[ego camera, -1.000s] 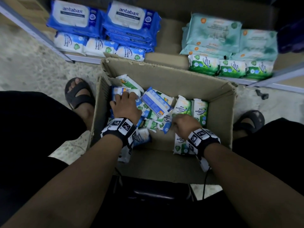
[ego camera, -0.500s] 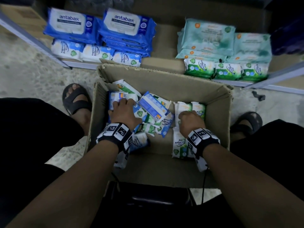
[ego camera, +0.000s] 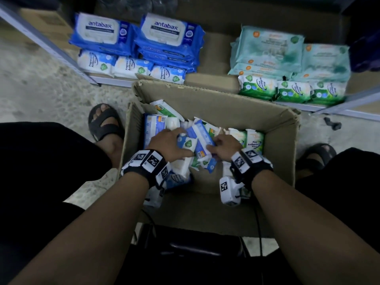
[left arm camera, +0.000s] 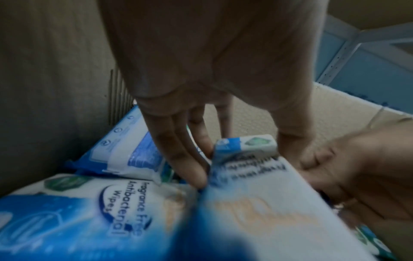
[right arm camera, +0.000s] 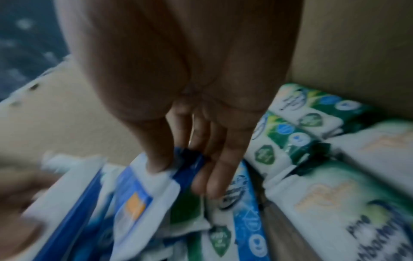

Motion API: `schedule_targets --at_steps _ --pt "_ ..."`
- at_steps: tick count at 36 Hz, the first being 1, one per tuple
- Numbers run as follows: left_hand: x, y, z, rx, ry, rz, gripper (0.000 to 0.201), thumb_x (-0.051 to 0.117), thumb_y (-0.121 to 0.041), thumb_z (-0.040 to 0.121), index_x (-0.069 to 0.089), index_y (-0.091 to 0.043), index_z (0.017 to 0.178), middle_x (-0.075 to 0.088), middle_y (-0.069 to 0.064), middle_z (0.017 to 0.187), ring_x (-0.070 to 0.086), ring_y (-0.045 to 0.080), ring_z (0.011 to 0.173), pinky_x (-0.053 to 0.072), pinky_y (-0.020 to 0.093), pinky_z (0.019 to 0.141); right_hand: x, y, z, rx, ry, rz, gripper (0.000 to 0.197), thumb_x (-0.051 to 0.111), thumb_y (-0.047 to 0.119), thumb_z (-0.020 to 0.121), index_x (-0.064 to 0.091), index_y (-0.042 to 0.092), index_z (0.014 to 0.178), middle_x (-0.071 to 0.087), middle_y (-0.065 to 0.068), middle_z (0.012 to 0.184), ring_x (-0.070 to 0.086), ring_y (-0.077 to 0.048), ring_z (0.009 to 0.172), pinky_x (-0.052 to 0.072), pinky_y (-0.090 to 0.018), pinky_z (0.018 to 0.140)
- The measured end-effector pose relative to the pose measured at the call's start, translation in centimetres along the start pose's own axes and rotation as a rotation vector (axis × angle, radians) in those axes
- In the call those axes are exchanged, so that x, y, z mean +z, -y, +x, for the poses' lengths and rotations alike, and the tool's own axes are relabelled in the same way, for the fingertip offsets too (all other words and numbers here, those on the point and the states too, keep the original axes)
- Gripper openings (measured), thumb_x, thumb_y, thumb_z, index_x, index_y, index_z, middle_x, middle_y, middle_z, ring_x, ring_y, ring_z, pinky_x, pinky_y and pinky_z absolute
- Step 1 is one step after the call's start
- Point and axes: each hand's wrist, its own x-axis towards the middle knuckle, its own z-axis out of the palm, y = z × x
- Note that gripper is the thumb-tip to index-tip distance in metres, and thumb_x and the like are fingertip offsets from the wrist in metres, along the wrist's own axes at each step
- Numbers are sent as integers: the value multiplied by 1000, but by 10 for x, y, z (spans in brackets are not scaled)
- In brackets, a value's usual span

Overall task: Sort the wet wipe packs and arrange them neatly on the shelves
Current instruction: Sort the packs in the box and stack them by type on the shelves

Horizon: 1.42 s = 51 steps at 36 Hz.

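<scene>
An open cardboard box (ego camera: 216,103) on the floor holds several loose wet wipe packs, blue-white and green-white. My left hand (ego camera: 174,140) is inside it and grips a small blue-white pack (left arm camera: 245,153) between fingers and thumb. Right beside it, my right hand (ego camera: 218,146) pinches the end of a blue-white pack with an orange label (right arm camera: 138,194) between thumb and fingers. Green pine packs (right arm camera: 290,141) stand to the right of that hand, against the box wall. Another blue-white pack (left arm camera: 73,211) lies under my left wrist.
On the low shelf behind the box lie big blue antabax packs (ego camera: 98,31), small blue-white packs (ego camera: 131,66), teal packs (ego camera: 267,46) and small green packs (ego camera: 292,91). Brown shelf board (ego camera: 216,56) shows between the blue and teal groups. My sandalled feet (ego camera: 104,122) flank the box.
My right hand left the green packs and moved left to the blue pack in the middle. My left hand shifted right toward it and took hold of a small blue-white pack.
</scene>
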Motion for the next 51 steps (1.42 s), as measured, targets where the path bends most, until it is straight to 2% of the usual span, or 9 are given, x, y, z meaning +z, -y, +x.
schedule_targets --at_steps 5,12,15,21,28,32,36,41,51 --pt "8 -8 -4 3 190 72 67 74 -68 67 52 -32 119 59 -1 121 58 19 102 48 31 86 -14 -36 -14 15 208 141 14 73 12 88 62 21 86 66 -4 76 64 -27 71 58 -50 84" --pt "23 -14 -12 50 398 16 38 74 -46 83 77 -15 105 77 2 90 67 2 65 58 21 75 -15 -51 -29 33 513 -411 34 69 24 92 66 20 126 59 -2 134 56 -25 119 47 -32 98" --pt "25 -15 -12 41 358 36 32 69 -37 89 77 -10 104 77 6 89 69 11 71 58 24 76 -7 -48 -26 36 457 -546 37 65 36 92 69 16 122 60 -2 133 57 -26 118 48 -38 102" --pt "28 -9 1 46 9 107 32 67 -34 85 66 -22 115 62 2 122 60 22 107 49 30 88 -2 -39 -9 -78 -1 -350 14 58 32 92 64 21 85 64 1 88 61 -20 87 43 -25 72" --pt "31 -5 16 7 -99 42 64 61 -30 91 35 -21 149 31 5 152 44 30 131 41 37 101 13 -15 7 -26 -100 -109 59 61 55 90 47 16 132 66 -7 117 63 -29 105 52 -36 88" --pt "32 -6 20 -2 -83 64 64 52 -35 97 26 -24 154 32 9 154 42 31 133 40 39 102 23 -9 15 42 -150 -104 81 61 59 88 34 8 144 60 -14 131 59 -33 116 50 -36 91" --pt "30 -3 23 -18 -34 67 66 54 -40 96 26 -23 154 31 12 151 42 34 132 41 42 100 24 -6 18 92 -112 -135 111 68 61 82 9 1 154 52 -18 139 56 -34 120 49 -34 85" --pt "23 -1 18 21 41 211 43 60 -39 92 54 -16 129 52 11 131 54 32 115 49 40 90 18 -8 14 92 63 -240 80 73 62 75 47 8 128 57 -10 123 57 -29 113 46 -29 82" --pt "27 -4 -4 40 372 459 34 72 -40 83 69 -8 92 67 7 105 63 26 95 56 40 85 17 -28 -22 -21 297 -197 77 75 35 85 35 19 149 45 -3 149 48 -26 131 38 -25 95"
